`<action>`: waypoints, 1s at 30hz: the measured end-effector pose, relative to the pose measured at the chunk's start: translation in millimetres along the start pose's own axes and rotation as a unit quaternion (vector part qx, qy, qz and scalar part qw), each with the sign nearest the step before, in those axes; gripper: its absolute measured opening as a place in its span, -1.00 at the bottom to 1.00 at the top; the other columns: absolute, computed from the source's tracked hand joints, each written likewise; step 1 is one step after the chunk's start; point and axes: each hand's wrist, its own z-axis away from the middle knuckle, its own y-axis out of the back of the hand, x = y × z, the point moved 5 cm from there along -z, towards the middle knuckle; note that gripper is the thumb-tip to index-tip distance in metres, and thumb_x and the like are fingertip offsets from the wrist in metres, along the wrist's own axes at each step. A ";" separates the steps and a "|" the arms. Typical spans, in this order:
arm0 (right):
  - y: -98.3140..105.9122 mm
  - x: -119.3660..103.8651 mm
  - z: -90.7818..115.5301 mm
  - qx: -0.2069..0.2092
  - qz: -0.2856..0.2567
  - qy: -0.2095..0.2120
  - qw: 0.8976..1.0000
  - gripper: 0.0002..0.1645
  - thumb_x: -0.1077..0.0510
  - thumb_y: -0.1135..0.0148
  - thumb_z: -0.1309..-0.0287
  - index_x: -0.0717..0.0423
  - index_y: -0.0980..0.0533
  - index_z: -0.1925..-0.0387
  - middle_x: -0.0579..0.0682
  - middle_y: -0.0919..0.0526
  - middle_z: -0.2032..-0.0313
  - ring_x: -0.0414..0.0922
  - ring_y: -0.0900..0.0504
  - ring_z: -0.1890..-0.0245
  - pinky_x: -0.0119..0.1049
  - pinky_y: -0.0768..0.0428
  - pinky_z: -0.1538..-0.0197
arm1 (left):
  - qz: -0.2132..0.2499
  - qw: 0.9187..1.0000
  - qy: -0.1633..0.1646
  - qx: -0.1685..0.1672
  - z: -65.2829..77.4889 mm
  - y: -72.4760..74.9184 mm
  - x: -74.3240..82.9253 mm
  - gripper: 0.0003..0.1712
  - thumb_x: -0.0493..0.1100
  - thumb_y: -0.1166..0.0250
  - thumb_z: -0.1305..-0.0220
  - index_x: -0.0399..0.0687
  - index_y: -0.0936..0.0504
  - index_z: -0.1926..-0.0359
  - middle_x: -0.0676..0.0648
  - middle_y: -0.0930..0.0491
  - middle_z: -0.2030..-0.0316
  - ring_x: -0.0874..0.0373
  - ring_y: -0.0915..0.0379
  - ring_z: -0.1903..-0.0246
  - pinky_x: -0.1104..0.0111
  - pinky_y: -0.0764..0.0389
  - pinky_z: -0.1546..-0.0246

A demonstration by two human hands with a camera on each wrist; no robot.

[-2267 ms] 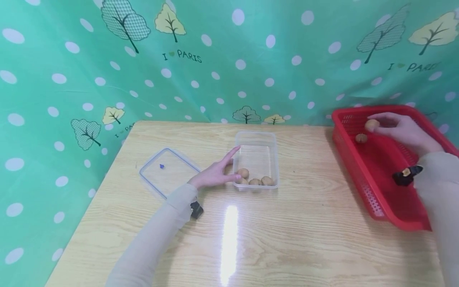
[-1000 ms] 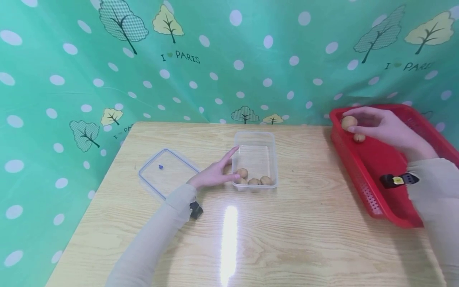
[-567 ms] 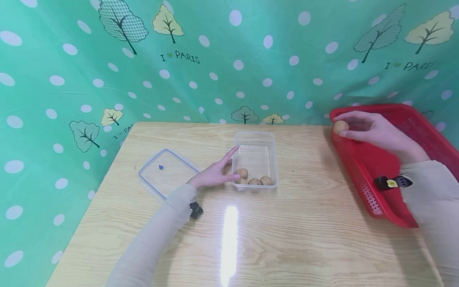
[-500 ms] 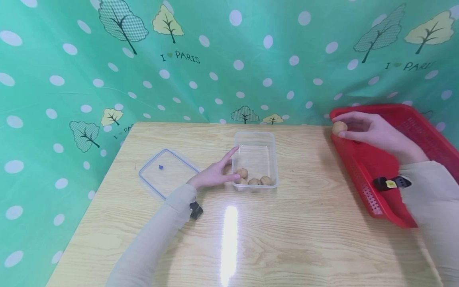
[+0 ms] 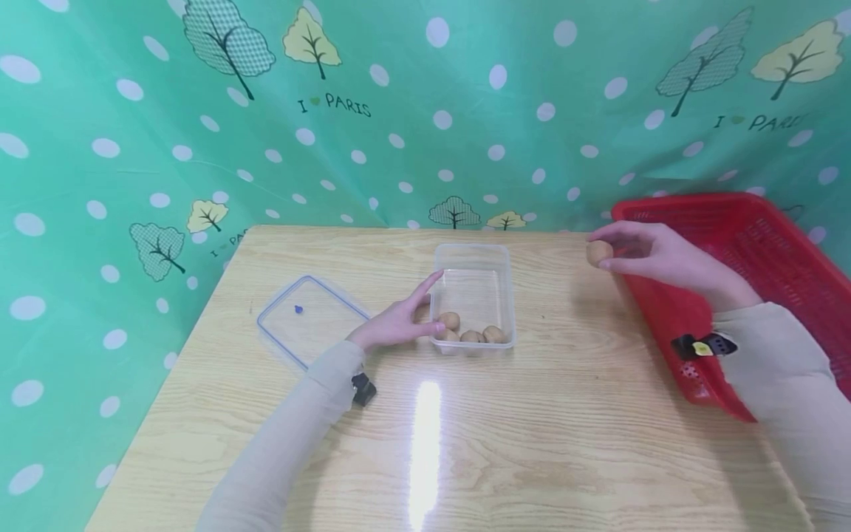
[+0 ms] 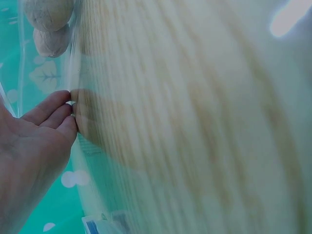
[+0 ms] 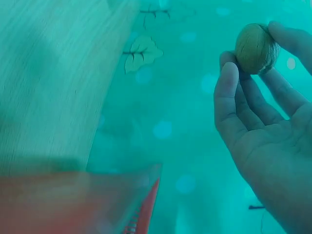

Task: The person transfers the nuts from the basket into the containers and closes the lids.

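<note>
In the head view my right hand pinches a round brown walnut between thumb and fingertips, over the table just left of the red basket. The right wrist view shows the same walnut at the fingertips, its seam visible. My left hand rests against the left side of a clear plastic container, fingers spread and thumb at its near-left rim. Several walnuts lie at the container's near end. The left wrist view has the left hand with extended fingers, below two walnuts.
A red plastic basket stands at the right, partly hidden behind the right arm. The clear lid with a blue seal lies left of the container on the wooden table. A green dotted cloth hangs behind the table.
My right hand has carried the walnut leftward out of the red basket, across its rim and over the table. The left hand and container have stayed in place.
</note>
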 end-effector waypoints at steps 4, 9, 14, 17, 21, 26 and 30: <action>-13.9 -5.5 -5.6 -0.010 -0.015 0.021 1.000 -0.43 0.15 -0.37 -0.15 0.03 -0.47 -0.22 -0.02 -0.55 -0.03 -0.21 -0.53 0.04 -0.47 -0.57 0.11 | 0.000 1.000 -0.001 -0.001 0.3 0.3 -0.6 0.06 -0.07 -0.27 -0.33 0.08 0.31 -0.54 -0.47 -0.08 -0.36 -0.25 -0.05 -0.36 -0.18 -0.08 -0.29; -33.3 -10.4 -12.5 -0.029 -0.042 0.061 0.997 -0.45 0.23 -0.37 -0.13 0.12 -0.49 -0.19 0.04 -0.56 -0.03 -0.16 -0.55 0.05 -0.42 -0.60 0.10 | 0.001 1.000 -0.003 0.011 -13.2 -5.7 -33.1 0.10 0.06 -0.30 -0.29 0.35 0.34 -0.53 -0.37 -0.10 -0.39 -0.18 -0.05 -0.36 -0.19 -0.08 -0.29; -50.6 -15.6 -17.5 -0.063 -0.054 0.081 0.993 -0.44 0.20 -0.36 -0.14 0.15 -0.46 -0.20 0.09 -0.55 -0.07 -0.09 -0.55 0.03 -0.40 -0.59 0.06 | -0.002 1.000 -0.004 0.019 -18.8 -7.7 -46.0 0.10 0.13 -0.31 -0.26 0.50 0.33 -0.51 -0.33 -0.12 -0.39 -0.14 -0.07 -0.37 -0.17 -0.08 -0.29; -63.5 -18.7 -20.6 -0.072 -0.061 0.101 0.990 -0.46 0.22 -0.36 -0.14 0.19 -0.48 -0.17 0.10 -0.56 -0.06 -0.10 -0.53 0.02 -0.39 -0.58 0.04 | -0.003 1.000 -0.002 0.020 -19.5 -7.9 -47.0 0.12 0.15 -0.31 -0.25 0.49 0.34 -0.51 -0.33 -0.13 -0.39 -0.15 -0.08 -0.36 -0.18 -0.09 -0.29; -81.1 -24.1 -23.1 -0.079 -0.070 0.129 0.986 -0.51 0.27 -0.37 -0.12 0.25 -0.51 -0.11 0.11 -0.60 0.00 -0.12 -0.55 0.04 -0.34 -0.60 0.03 | -0.005 1.000 -0.003 0.021 -20.7 -8.5 -47.4 0.14 0.15 -0.32 -0.24 0.47 0.35 -0.51 -0.34 -0.13 -0.39 -0.16 -0.09 -0.36 -0.20 -0.09 -0.27; -96.3 -28.9 -26.7 -0.079 -0.076 0.138 0.984 -0.54 0.26 -0.37 -0.13 0.25 -0.52 -0.09 0.07 -0.62 0.03 -0.07 -0.56 0.04 -0.26 -0.62 0.04 | -0.007 1.000 -0.001 0.020 -20.3 -7.8 -46.9 0.13 0.14 -0.31 -0.24 0.51 0.36 -0.50 -0.33 -0.12 -0.39 -0.16 -0.09 -0.35 -0.20 -0.10 -0.27; -105.0 -30.3 -30.3 -0.081 -0.074 0.142 0.984 -0.54 0.25 -0.36 -0.14 0.23 -0.52 -0.09 0.06 -0.61 0.01 -0.05 -0.55 0.02 -0.21 -0.62 0.03 | -0.007 1.000 0.002 0.019 -18.6 -6.8 -46.3 0.11 0.15 -0.31 -0.24 0.59 0.36 -0.48 -0.32 -0.12 -0.39 -0.21 -0.09 -0.34 -0.20 -0.09 -0.27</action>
